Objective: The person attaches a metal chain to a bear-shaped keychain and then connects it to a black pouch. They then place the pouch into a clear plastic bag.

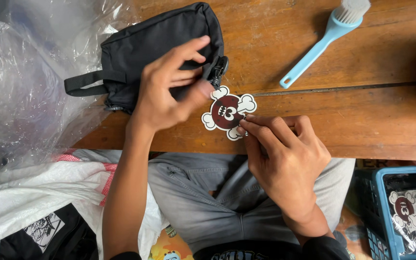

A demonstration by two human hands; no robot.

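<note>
A flat dark-red round charm with white bone-shaped ends (227, 111) hangs at the zipper end of a small black fabric pouch (160, 45) lying on a wooden table (362, 110). My left hand (169, 89) rests on the pouch, its thumb against the charm's upper left edge and its fingers by the zipper pull. Coming from below, my right hand (285, 154) pinches the charm's lower right edge between thumb and fingertips. The pouch's black strap loop points left.
A light-blue brush with white bristles (331, 33) lies at the back right of the table. Crumpled clear plastic (25, 82) covers the left side. A blue crate (400, 212) at lower right holds bagged charms of the same kind. White sacking (34, 192) lies at lower left.
</note>
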